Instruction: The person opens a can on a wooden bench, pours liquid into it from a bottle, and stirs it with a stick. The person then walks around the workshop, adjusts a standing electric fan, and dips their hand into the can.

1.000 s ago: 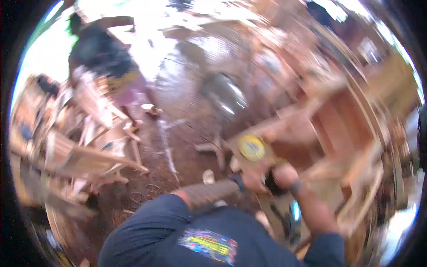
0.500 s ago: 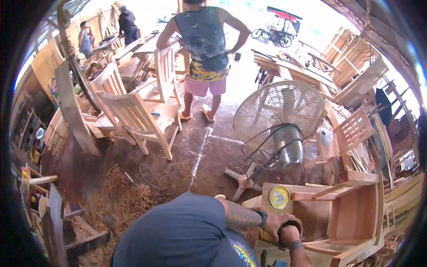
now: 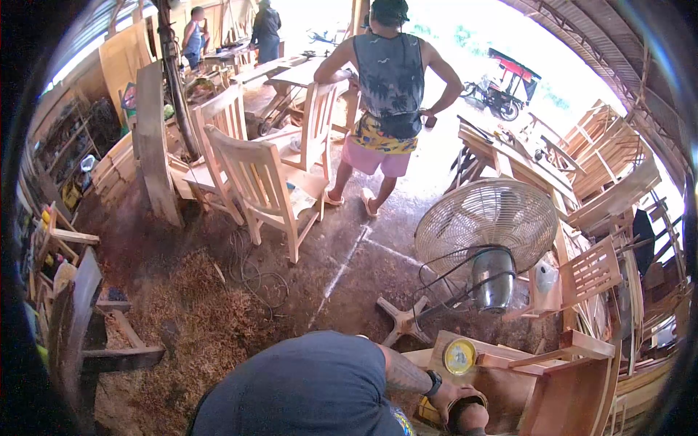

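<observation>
My left hand (image 3: 445,396), with a dark watch on its wrist, grips the rim of an open round can (image 3: 476,397) at the bottom right. Down inside the can's mouth is my right hand (image 3: 471,417); its fingers are hidden. Just above the can, a round yellow-rimmed lid (image 3: 459,356) lies on the wooden surface of a reddish-brown chair (image 3: 571,396). What the can holds is not visible.
A large fan (image 3: 487,225) stands beyond the chair, its base and cables on the floor. Wooden chairs (image 3: 251,174) stand at the left, near a standing person (image 3: 389,80). Shavings (image 3: 196,320) cover the floor at lower left. Two people are farther back.
The view has swung from blurred to sharp and tilted up, so the can, lid and hands sit lower. My left hand is still at the can, my right hand still inside it.
</observation>
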Demonstrator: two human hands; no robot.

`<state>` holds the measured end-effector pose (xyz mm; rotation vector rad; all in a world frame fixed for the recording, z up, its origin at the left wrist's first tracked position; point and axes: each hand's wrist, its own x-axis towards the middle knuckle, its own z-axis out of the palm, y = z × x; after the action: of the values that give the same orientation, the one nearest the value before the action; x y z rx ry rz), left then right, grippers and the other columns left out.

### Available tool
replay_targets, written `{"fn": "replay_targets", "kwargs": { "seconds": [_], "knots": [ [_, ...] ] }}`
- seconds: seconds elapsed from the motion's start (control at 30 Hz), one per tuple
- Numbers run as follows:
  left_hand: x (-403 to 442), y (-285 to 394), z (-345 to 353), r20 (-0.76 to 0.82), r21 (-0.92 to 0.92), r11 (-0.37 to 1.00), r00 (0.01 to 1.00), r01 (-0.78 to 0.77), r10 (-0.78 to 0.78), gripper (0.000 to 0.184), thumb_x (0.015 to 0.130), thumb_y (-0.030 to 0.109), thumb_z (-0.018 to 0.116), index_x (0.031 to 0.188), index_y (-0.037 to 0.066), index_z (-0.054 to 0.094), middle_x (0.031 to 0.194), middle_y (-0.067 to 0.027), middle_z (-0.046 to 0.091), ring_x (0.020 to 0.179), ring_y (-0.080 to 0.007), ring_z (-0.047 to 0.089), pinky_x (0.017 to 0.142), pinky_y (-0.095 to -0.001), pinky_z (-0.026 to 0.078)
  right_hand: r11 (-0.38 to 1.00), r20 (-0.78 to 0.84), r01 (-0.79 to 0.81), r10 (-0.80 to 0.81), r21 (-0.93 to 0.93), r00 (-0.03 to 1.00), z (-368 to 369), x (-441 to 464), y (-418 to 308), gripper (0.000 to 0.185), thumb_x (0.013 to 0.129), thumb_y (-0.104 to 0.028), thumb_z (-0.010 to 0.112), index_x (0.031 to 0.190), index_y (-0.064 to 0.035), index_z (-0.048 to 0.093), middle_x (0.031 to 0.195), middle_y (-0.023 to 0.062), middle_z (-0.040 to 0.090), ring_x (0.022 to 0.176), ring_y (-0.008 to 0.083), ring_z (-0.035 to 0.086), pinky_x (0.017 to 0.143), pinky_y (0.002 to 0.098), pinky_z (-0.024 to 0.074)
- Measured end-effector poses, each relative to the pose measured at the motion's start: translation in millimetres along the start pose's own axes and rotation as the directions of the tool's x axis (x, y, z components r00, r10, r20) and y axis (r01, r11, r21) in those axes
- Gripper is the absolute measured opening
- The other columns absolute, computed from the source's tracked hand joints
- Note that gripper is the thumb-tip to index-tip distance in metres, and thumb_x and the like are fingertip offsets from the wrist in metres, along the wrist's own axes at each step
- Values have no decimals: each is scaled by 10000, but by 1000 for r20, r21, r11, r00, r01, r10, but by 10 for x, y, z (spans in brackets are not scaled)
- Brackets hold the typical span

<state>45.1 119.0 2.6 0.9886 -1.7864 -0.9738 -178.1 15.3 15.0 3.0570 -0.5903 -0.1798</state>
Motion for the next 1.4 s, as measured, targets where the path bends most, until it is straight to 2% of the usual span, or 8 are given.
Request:
{"fn": "replay_targets", "kwargs": {
  "seconds": [0.13,0.3,0.47,0.73,0.93,1.07,1.2,1.4],
  "knots": [
    [-27,8,-1,0,5,1000,1000,2,-2,1448,518,570,963,1615,66,163,1594,-234,323,1495,-396,319,1238,-483,278,878,154,-463,444,125,883,-4,-108,-81,395,853,-397,664,1140,-141,753,1110,127,754,1010,304,723,872,431,566],
    [-54,20,-49,-10,21,1000,1000,10,-10,1445,515,550,970,1613,70,161,1591,-232,324,1491,-397,326,1236,-483,284,985,379,142,-97,-94,920,-384,45,-291,423,913,-365,606,1257,-138,700,1237,150,713,1107,298,686,1001,428,510],
    [-65,45,-51,-7,21,1000,1000,-6,6,1443,512,530,976,1611,73,160,1589,-230,326,1486,-397,332,1233,-483,291,954,670,236,-299,186,679,6,-25,18,484,895,-354,622,1320,-123,654,1271,167,696,1087,327,697,1029,450,494],
    [-19,19,99,17,53,996,997,-74,73,1440,508,498,987,1607,79,157,1585,-227,328,1479,-398,342,1229,-482,301,942,365,297,-334,154,869,-416,116,-121,433,864,-294,651,1250,-100,671,1227,170,707,1094,340,690,995,443,519],
    [-54,167,9,52,-29,999,998,28,-27,1399,542,582,960,1619,107,204,1571,-217,372,1472,-432,347,1232,-515,279,935,285,-264,193,236,939,-1111,306,-587,416,887,-290,627,1266,-120,639,1172,160,723,1061,344,698,889,447,565],
    [-52,270,-94,17,0,994,993,-113,113,1382,553,523,960,1617,97,187,1546,-216,396,1473,-412,344,1230,-503,290,958,346,-257,285,-126,894,-949,249,-643,237,883,-255,626,1028,-118,754,957,126,769,888,307,747,807,431,589],
    [-50,281,-67,51,16,999,998,-42,41,1311,572,488,948,1592,87,228,1533,-208,397,1439,-400,404,1210,-455,346,975,271,-169,203,-144,941,-272,-36,-470,188,865,-237,631,830,-118,772,861,123,766,822,279,751,743,419,592],
    [-29,459,-246,169,5,998,983,67,-66,1329,611,499,943,1602,56,177,1561,-221,372,1473,-388,354,1216,-491,319,996,405,-24,-12,83,914,-449,-22,-547,142,819,-198,679,853,-100,776,922,158,764,858,314,746,765,441,587]
  ]
}}
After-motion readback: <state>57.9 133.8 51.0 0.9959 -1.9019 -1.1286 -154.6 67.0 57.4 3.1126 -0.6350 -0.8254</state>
